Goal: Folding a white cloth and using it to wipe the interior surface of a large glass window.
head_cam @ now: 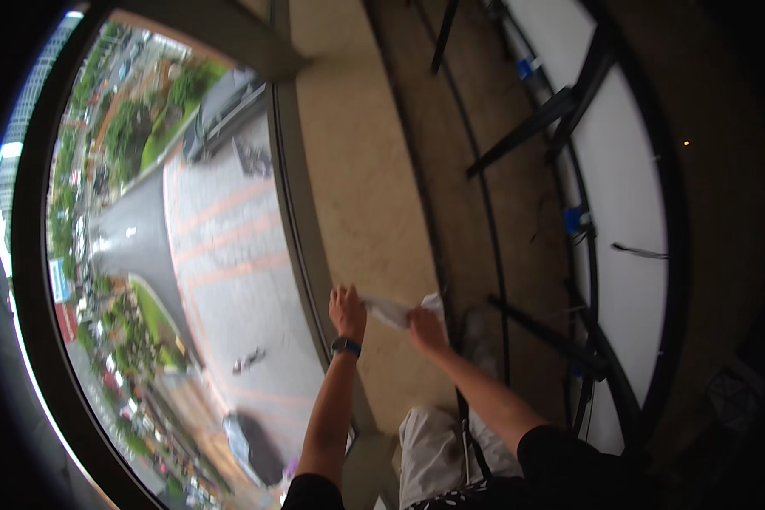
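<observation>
A thin white sheet, either cloth or tissue (387, 311), is stretched between my two hands above the tan window ledge (370, 166). My left hand (347, 312) has its fingers closed on one end, close to the window side; a dark watch sits on that wrist. Bunched in my right hand (426, 330) is the other end, and a loose white corner sticks out past the knuckles near the ledge's inner edge. I cannot tell whether the sheet touches the ledge.
A window frame (293, 223) borders the ledge on the left, with a street far below. To the right stands a white panel (625, 210) in a black frame with black support legs (523, 131). A dark cable (484, 191) runs along the floor. My knee (427, 440) rests by the ledge.
</observation>
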Action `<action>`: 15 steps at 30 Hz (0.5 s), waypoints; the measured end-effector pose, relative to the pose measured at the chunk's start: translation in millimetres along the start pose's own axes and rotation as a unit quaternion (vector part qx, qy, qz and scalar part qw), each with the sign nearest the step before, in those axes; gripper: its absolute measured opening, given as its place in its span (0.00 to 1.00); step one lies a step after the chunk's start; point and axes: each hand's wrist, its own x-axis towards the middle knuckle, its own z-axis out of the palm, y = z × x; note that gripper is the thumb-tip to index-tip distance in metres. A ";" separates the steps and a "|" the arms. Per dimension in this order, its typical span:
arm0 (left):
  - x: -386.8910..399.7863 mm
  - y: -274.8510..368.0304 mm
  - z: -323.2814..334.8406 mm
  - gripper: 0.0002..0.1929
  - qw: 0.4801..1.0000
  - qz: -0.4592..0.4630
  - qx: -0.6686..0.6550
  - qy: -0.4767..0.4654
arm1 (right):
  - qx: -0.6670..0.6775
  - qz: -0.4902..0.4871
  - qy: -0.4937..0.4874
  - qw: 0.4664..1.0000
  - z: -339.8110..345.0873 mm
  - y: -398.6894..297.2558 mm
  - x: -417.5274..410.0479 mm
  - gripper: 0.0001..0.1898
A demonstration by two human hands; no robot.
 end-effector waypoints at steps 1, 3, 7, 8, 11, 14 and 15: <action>6.3 0.8 -9.7 0.08 1.000 0.008 0.012 0.017 | -0.002 0.020 -0.012 1.000 -12.8 -12.1 17.6 0.10; 12.5 -0.2 -35.1 0.06 0.998 0.020 0.020 0.055 | -0.007 0.001 0.005 1.000 -50.9 -36.0 42.6 0.11; 13.7 3.4 -64.3 0.06 0.987 0.064 -0.009 0.150 | -0.041 -0.036 0.097 0.994 -124.4 -39.8 85.4 0.12; 8.6 -8.4 -66.6 0.07 0.987 0.057 -0.015 0.148 | -0.027 -0.068 0.099 0.992 -134.7 -48.3 91.4 0.13; -3.4 -6.7 -55.5 0.08 0.989 0.048 -0.013 0.142 | -0.034 -0.105 0.121 0.986 -151.6 -34.0 101.9 0.14; -0.1 -18.7 -37.8 0.08 0.991 0.027 -0.023 0.127 | -0.053 -0.111 0.148 0.981 -156.1 -14.0 120.8 0.12; 0.9 -17.3 -30.1 0.08 0.992 0.026 -0.025 0.125 | -0.080 -0.117 0.126 0.982 -152.4 -2.5 120.6 0.11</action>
